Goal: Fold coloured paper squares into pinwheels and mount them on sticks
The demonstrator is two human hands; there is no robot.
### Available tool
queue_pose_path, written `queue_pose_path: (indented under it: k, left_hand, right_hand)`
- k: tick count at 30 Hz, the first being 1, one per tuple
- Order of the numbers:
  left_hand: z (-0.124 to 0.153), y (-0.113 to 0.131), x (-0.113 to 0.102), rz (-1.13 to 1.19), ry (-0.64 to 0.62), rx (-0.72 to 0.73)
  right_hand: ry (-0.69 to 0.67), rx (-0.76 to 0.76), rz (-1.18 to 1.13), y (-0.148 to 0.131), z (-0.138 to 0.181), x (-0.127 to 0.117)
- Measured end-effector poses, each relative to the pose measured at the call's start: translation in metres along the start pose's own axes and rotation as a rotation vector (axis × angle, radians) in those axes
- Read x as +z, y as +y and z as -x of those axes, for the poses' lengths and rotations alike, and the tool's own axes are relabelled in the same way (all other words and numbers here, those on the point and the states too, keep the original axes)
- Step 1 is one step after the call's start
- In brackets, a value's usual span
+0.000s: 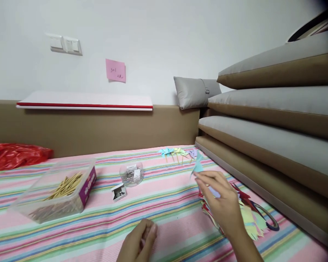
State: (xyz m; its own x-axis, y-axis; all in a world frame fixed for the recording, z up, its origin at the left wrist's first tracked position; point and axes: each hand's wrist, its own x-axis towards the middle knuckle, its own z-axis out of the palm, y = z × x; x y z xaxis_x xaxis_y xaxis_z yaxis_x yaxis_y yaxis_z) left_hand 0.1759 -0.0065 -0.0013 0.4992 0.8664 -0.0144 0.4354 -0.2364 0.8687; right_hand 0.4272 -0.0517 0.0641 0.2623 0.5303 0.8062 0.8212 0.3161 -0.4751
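Observation:
My right hand [221, 202] is raised over the striped cloth and pinches a small blue paper pinwheel [198, 164] between its fingertips. Just beyond it lie a few finished paper pinwheels [177, 153] in blue, yellow and purple, on sticks. Under my right wrist sits a pile of cut coloured paper [248, 214] with scissors [268, 218] partly beneath it. My left hand [139, 242] rests low on the cloth with its fingers curled together; I cannot make out anything in it.
A clear plastic box of wooden sticks [57, 189] stands at the left. A small round container of pins [131, 174] and a little open box [118, 191] sit mid-cloth. A red plastic bag [15, 154] lies far left. Stacked cushions [276, 120] rise at the right.

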Motion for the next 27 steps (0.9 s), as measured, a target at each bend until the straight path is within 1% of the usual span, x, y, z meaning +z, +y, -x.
queue_pose_path:
  k: [3,5,6,8,11,13,17,19,22,27]
  left_hand:
    - [-0.001,0.006,-0.004,0.596,0.035,-0.028]
    - [0.001,0.007,-0.006,0.918,0.033,-0.016]
    - [0.002,0.007,-0.007,1.029,0.026,-0.003]
    - [0.005,0.007,-0.008,1.145,0.016,0.005]
    - [0.007,0.007,-0.010,1.181,0.021,-0.054]
    - [0.006,0.006,-0.011,1.180,0.045,-0.109]
    - [0.004,0.005,-0.012,1.150,0.157,-0.160]
    - [0.004,0.005,-0.012,1.128,0.182,-0.157]
    - [0.005,0.004,-0.010,1.054,0.177,-0.119]
    - [0.005,-0.002,-0.009,0.904,0.194,-0.078]
  right_hand:
    - [-0.227,-0.277,-0.064,-0.039,0.009,0.025]
    - [-0.343,-0.387,-0.097,-0.054,0.020,0.041]
    - [-0.382,-0.422,-0.108,-0.058,0.027,0.047]
    - [-0.431,-0.467,-0.122,-0.060,0.039,0.059]
    - [-0.453,-0.513,-0.138,-0.053,0.053,0.069]
    - [-0.444,-0.511,-0.151,-0.046,0.060,0.071]
    - [-0.379,-0.407,-0.178,-0.034,0.071,0.074]
    - [-0.353,-0.358,-0.188,-0.030,0.076,0.076]
    - [-0.335,-0.315,-0.211,-0.028,0.080,0.080]
    - [-0.373,-0.214,-0.232,-0.032,0.082,0.083]
